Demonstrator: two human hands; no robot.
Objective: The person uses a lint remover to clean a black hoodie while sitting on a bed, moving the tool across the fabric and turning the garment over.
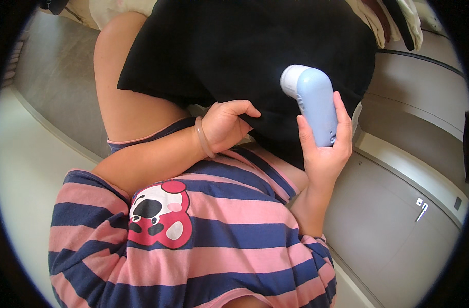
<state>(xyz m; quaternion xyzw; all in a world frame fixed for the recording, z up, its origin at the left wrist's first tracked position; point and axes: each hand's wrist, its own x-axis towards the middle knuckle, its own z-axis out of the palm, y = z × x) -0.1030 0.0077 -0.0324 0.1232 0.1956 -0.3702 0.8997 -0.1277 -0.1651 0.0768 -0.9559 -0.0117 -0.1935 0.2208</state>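
Observation:
A light blue and white fabric shaver [317, 108] is gripped in my right hand [327, 156]. Its round white head points left, above a black cloth [234, 51] spread over my lap and legs. My left hand [227, 123], with a pale bangle [203, 137] at its wrist, is closed at the near edge of the cloth. Its fingers curl under and pinch the fabric, partly hidden from view. The shaver's head appears apart from the cloth, though the exact gap is hard to judge.
Folded clothes [394, 23] hang or lie at the far right. Beside me on the right stands a grey cabinet [394, 200] with a small white latch [422, 209]. Grey floor [60, 77] shows at the far left, next to a pale curved surface [34, 195].

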